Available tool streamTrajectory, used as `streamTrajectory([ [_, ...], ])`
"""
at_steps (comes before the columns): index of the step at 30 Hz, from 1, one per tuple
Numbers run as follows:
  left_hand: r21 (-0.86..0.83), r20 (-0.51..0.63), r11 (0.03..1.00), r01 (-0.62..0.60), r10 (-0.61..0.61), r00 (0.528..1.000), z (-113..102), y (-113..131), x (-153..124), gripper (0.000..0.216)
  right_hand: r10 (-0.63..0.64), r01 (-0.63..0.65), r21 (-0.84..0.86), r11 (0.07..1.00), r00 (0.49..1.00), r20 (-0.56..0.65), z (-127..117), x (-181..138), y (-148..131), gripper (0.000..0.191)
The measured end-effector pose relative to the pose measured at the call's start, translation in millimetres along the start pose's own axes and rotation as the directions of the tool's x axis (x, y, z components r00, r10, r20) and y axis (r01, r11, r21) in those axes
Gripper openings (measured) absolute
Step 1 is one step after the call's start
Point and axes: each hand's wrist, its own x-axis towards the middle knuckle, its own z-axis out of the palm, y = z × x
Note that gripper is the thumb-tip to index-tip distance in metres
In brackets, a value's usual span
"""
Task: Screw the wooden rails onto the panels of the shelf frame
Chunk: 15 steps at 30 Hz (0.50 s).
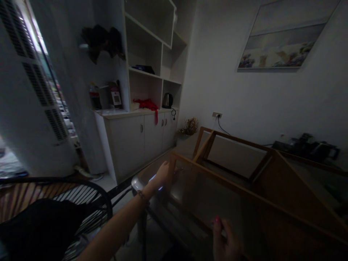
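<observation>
Right hand [226,242]: half-curled, grip I cannot tell | left hand [163,172]: at brown angular wooden frame [225,182], perhaps to steady it, grip hidden

Dim room, weak light, brightest at a narrow gap [36,30] far left. Tall pale panel with dark louvred vents [40,79] beside it. Plain white wall [206,83] behind, carrying a large thin-framed picture with flowers along its lower edge [282,45] and a small rectangular socket [216,114], black cord plugged in. White open-box shelving unit [146,40] stands above a white low cabinet with curved handles [125,134]; crumpled red cloth [146,104] and steel-and-black kettle [167,100] in lower compartments. Black-rimmed, slatted round-backed chair [108,206] lower left, pale floor [109,183] beyond.
</observation>
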Motion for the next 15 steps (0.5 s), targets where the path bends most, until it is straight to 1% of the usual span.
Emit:
streamTrajectory([
  [1, 0.0, 0.012, 1.0, -0.004, 0.004, 1.0, 0.6, -0.6, -0.2, 0.018, 0.018, -0.018, -0.002, 1.0, 1.0, -0.005, 0.0, 0.2, -1.9, 0.035],
  [3, -0.002, 0.032, 1.0, -0.01, 0.01, 0.999, 2.1, -2.3, -0.2, 0.017, 0.014, -0.014, -0.003, 1.0, 1.0, -0.016, -0.6, 2.0, -5.8, 0.036],
  [7, -0.011, 0.054, 0.999, -0.04, 0.041, 0.998, 8.9, -7.2, 0.6, 0.018, -0.08, 0.079, -0.036, 0.996, 0.997, -0.007, -2.9, 8.2, -12.1, 0.035],
  [9, -0.019, 0.066, 0.998, -0.068, 0.069, 0.995, 13.8, -9.3, 2.4, 0.017, -0.103, 0.103, -0.049, 0.993, 0.995, 0.006, -3.5, 10.7, -14.5, 0.033],
  [15, -0.02, 0.064, 0.992, -0.121, 0.122, 0.99, 22.8, -13.9, 13.8, 0.016, -0.077, 0.077, -0.073, 0.994, 0.997, 0.001, -2.6, 12.4, -19.1, 0.036],
])
